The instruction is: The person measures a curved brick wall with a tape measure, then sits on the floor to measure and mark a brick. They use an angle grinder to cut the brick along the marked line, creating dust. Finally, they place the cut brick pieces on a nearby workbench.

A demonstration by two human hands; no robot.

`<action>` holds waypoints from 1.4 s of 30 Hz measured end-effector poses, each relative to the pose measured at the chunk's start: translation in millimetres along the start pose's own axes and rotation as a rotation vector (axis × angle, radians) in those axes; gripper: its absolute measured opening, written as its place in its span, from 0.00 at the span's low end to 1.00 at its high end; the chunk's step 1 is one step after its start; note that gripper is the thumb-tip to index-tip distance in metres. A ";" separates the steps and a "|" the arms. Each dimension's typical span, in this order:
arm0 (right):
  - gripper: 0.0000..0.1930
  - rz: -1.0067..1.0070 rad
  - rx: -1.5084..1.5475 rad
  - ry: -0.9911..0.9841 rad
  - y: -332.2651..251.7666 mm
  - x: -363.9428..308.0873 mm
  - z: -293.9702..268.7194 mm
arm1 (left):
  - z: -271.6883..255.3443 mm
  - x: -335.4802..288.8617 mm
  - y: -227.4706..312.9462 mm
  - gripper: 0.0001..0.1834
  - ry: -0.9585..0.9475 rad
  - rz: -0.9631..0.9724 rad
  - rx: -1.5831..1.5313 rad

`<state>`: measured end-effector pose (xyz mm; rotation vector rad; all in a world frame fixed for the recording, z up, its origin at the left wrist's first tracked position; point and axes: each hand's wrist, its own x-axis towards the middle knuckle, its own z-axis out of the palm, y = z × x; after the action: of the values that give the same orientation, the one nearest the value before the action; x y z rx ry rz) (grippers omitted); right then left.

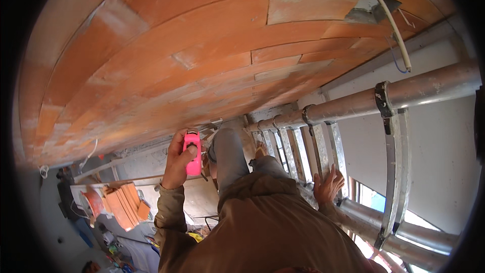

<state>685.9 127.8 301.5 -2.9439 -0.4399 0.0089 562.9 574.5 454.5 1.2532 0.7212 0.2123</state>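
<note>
My left hand (177, 164) is closed round a bright pink, hand-sized case (192, 168) with black parts in its middle, the thumb lying across it. Its exact kind I cannot make out. The case is held up close to the wall of orange wood-like strips (202, 60). Lower on the right, my right hand (328, 187) has its fingers spread and nothing in it. It is beside the rungs of a metal ladder-like frame (391, 162); whether it touches them I cannot tell.
A pale cable (394, 30) hangs from a ragged hole in the orange strips. Thick metal tubes (429, 91) run along the right. At lower left, loose orange strips (124, 206) lie stacked on boards. Part of another person's head (91, 267) shows at the bottom left.
</note>
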 end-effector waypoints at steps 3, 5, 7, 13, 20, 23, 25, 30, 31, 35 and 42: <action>0.50 0.091 -0.071 0.038 -1.1 -3.1 -0.8 | 10.0 9.1 18.4 0.24 -0.093 -0.031 0.030; 0.55 0.208 -0.096 0.088 -4.6 4.4 -0.3 | 17.7 15.2 26.4 0.22 -0.162 -0.023 0.089; 0.58 0.360 -0.093 -0.138 -6.8 10.4 -2.8 | 27.5 15.7 43.4 0.23 -0.239 0.006 0.129; 0.56 0.401 -0.109 -0.205 -15.7 16.1 -13.0 | 53.1 11.1 75.4 0.24 -0.439 -0.021 0.220; 0.54 0.345 -0.067 -0.121 -14.3 15.6 -21.2 | 94.7 15.5 85.1 0.22 -0.544 -0.142 0.287; 0.55 0.343 -0.061 -0.119 -12.6 13.9 -21.0 | 112.3 18.7 84.6 0.21 -0.581 -0.184 0.284; 0.55 0.317 -0.045 -0.070 -10.8 10.3 -22.6 | 123.2 18.6 91.3 0.21 -0.607 -0.232 0.284; 0.56 0.313 -0.011 0.035 -2.7 0.1 -19.1 | 131.5 28.9 89.7 0.22 -0.712 -0.229 0.284; 0.57 0.313 0.013 0.046 -3.8 0.8 -20.2 | 131.3 31.2 94.7 0.22 -0.715 -0.203 0.300; 0.48 0.276 -0.137 0.046 -32.9 9.3 -43.6 | 115.7 27.0 111.7 0.22 -0.700 -0.246 0.320; 0.48 0.434 0.015 -0.339 -20.7 20.5 -39.6 | 114.1 42.4 113.6 0.20 -0.805 -0.177 0.454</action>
<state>700.6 146.9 344.3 -2.9610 0.1677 0.5647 690.4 543.7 557.1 1.5355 0.1686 -0.6097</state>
